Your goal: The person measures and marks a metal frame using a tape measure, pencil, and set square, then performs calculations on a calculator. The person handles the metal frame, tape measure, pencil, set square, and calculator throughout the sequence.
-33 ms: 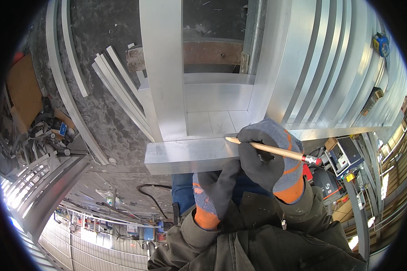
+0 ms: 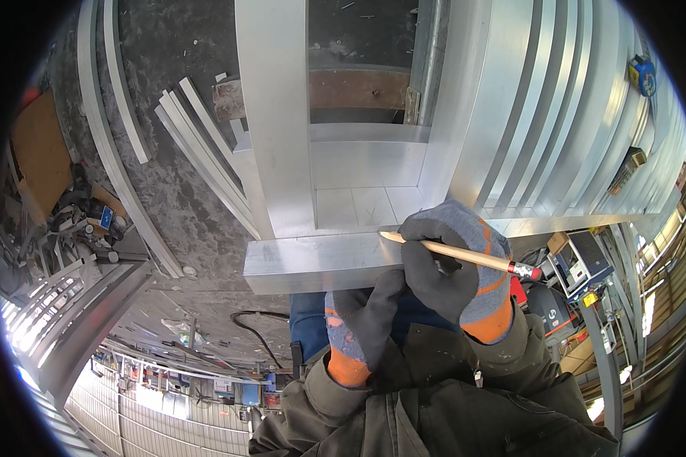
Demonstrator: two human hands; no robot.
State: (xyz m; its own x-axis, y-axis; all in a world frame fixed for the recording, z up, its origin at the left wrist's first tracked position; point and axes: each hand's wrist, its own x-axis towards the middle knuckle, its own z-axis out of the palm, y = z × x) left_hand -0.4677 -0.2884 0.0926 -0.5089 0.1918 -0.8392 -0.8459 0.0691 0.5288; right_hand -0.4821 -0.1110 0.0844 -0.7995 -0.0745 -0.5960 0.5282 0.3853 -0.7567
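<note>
Right hand snug round pencil — left against bar

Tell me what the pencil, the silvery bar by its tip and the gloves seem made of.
Pencil: probably wood, smooth, pale yellow, with a tapered tip.
Silvery bar: bare metal, perhaps aluminium, from its soft sheen.
Gloves: likely knit fabric, from the mottled grey backs, with a dull dark coating, perhaps rubber.

Pencil in right hand, strips at left

A single fisheye view looks down from head height, close above the bar and its near edge.
</note>
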